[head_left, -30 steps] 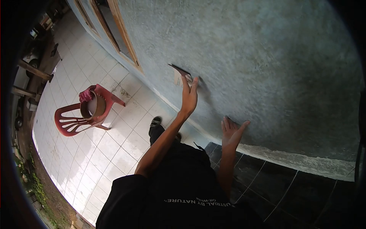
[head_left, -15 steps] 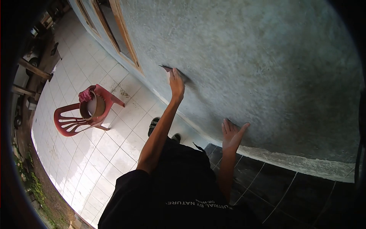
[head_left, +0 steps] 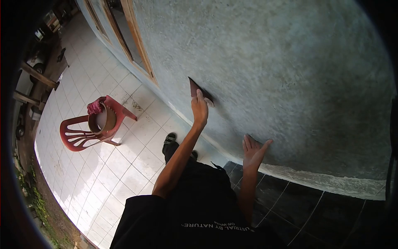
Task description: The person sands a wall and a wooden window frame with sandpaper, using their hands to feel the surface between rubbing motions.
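My left hand (head_left: 200, 108) is closed on a thin brown sheet of sandpaper (head_left: 195, 88), held against the grey plastered wall (head_left: 265, 74). One pointed corner of the sheet sticks out past my fingers, while the rest is partly hidden by the hand. Lower on the wall and to the right, my right hand (head_left: 253, 155) is open, fingers stretched and thumb apart. It is at the wall surface just above the rough bottom edge, and I see nothing held in it.
A red plastic chair (head_left: 76, 135) stands on white floor tiles (head_left: 124, 182) at left, bearing a bucket (head_left: 108, 120) with a pink cloth (head_left: 95, 107) over its rim. Wooden window frames (head_left: 141, 50) break the wall at upper left. Dark tiles (head_left: 290, 207) lie at lower right.
My left hand has slid down and slightly right along the wall with the sandpaper, and more of the sheet shows. My right hand stays in nearly the same place, still open.
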`<action>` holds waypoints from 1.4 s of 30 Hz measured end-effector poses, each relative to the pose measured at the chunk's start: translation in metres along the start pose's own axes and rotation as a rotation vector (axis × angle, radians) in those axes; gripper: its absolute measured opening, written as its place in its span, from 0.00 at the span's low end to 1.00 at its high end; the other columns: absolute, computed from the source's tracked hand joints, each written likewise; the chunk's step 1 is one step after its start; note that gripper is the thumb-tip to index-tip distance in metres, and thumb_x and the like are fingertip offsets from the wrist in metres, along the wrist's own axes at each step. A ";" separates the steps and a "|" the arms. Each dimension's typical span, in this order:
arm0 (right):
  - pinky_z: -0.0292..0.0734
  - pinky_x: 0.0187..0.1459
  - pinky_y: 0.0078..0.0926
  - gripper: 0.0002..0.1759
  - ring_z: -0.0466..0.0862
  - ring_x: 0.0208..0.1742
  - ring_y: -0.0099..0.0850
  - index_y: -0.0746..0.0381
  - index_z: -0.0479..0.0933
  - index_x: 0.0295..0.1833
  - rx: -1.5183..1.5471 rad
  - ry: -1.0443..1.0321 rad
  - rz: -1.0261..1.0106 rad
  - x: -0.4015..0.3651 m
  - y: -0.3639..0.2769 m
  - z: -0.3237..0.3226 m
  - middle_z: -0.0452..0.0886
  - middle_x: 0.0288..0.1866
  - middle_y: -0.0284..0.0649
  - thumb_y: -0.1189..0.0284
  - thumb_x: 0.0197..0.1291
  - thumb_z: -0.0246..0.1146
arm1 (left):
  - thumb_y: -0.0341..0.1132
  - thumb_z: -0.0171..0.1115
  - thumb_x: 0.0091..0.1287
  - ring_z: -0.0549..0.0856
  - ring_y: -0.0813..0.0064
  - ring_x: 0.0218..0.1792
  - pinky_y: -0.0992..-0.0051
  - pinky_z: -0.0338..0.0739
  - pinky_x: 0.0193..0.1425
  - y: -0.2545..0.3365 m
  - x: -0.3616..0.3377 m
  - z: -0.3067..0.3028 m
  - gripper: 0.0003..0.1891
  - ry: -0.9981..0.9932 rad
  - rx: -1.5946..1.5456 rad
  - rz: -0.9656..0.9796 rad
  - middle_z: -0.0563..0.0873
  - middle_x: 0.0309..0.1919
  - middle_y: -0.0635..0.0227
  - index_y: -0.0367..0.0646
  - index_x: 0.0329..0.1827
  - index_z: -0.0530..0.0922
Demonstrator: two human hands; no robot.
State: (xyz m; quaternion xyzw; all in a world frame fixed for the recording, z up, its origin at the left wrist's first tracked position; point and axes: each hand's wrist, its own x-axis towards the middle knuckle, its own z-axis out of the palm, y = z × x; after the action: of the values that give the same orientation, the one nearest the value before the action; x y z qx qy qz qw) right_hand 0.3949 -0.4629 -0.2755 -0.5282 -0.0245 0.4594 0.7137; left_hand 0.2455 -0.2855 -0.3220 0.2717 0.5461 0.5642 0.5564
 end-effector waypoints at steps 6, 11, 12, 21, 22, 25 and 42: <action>0.56 0.71 0.38 0.65 0.62 0.71 0.49 0.81 0.35 0.70 0.020 -0.006 0.023 0.002 -0.001 -0.003 0.54 0.69 0.66 0.32 0.55 0.49 | 0.48 0.40 0.75 0.69 0.78 0.19 0.72 0.64 0.26 -0.002 0.004 0.025 0.27 0.269 0.129 0.403 0.71 0.15 0.70 0.37 0.22 0.70; 0.54 0.72 0.39 0.66 0.59 0.73 0.49 0.78 0.31 0.71 0.079 -0.012 0.063 0.002 0.001 0.002 0.46 0.72 0.66 0.31 0.53 0.49 | 0.49 0.39 0.76 0.74 0.76 0.33 0.72 0.76 0.41 0.009 0.002 0.005 0.26 -0.026 0.067 0.066 0.72 0.28 0.66 0.37 0.28 0.70; 0.54 0.72 0.39 0.66 0.59 0.73 0.49 0.78 0.31 0.71 0.082 -0.011 0.064 0.001 0.002 0.005 0.46 0.72 0.66 0.31 0.53 0.49 | 0.49 0.39 0.76 0.74 0.76 0.36 0.71 0.79 0.46 0.009 -0.013 0.009 0.25 -0.068 -0.025 0.094 0.71 0.31 0.66 0.36 0.29 0.70; 0.53 0.72 0.39 0.68 0.59 0.73 0.50 0.77 0.28 0.71 0.082 -0.046 0.057 0.007 0.009 -0.001 0.47 0.72 0.66 0.30 0.52 0.49 | 0.49 0.41 0.76 0.67 0.82 0.27 0.69 0.77 0.54 0.010 -0.004 0.009 0.26 -0.018 0.079 0.151 0.64 0.21 0.73 0.36 0.27 0.68; 0.53 0.72 0.39 0.67 0.59 0.72 0.50 0.77 0.28 0.71 0.082 -0.038 0.054 0.007 0.010 0.000 0.48 0.72 0.66 0.30 0.52 0.49 | 0.47 0.40 0.76 0.68 0.74 0.25 0.70 0.65 0.33 0.012 -0.013 0.011 0.28 -0.021 0.042 0.174 0.71 0.20 0.64 0.28 0.28 0.70; 0.53 0.72 0.39 0.67 0.60 0.72 0.50 0.77 0.28 0.71 0.080 -0.013 0.050 0.006 0.011 0.004 0.49 0.72 0.66 0.31 0.52 0.49 | 0.47 0.41 0.76 0.70 0.74 0.29 0.70 0.68 0.36 0.003 -0.047 0.022 0.27 -0.049 0.036 0.281 0.74 0.24 0.62 0.25 0.38 0.73; 0.56 0.71 0.38 0.66 0.63 0.70 0.48 0.78 0.30 0.71 0.044 0.003 0.058 0.006 0.008 -0.002 0.54 0.70 0.66 0.31 0.53 0.49 | 0.51 0.38 0.76 0.63 0.78 0.25 0.70 0.62 0.30 0.017 -0.029 0.008 0.29 -0.034 0.234 0.306 0.65 0.20 0.69 0.32 0.25 0.66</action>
State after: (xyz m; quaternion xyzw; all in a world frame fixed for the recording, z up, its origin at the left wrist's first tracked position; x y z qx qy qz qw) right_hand 0.3945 -0.4597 -0.2852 -0.5137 0.0019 0.4797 0.7114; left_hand 0.2543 -0.3058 -0.2959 0.4241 0.5507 0.5701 0.4379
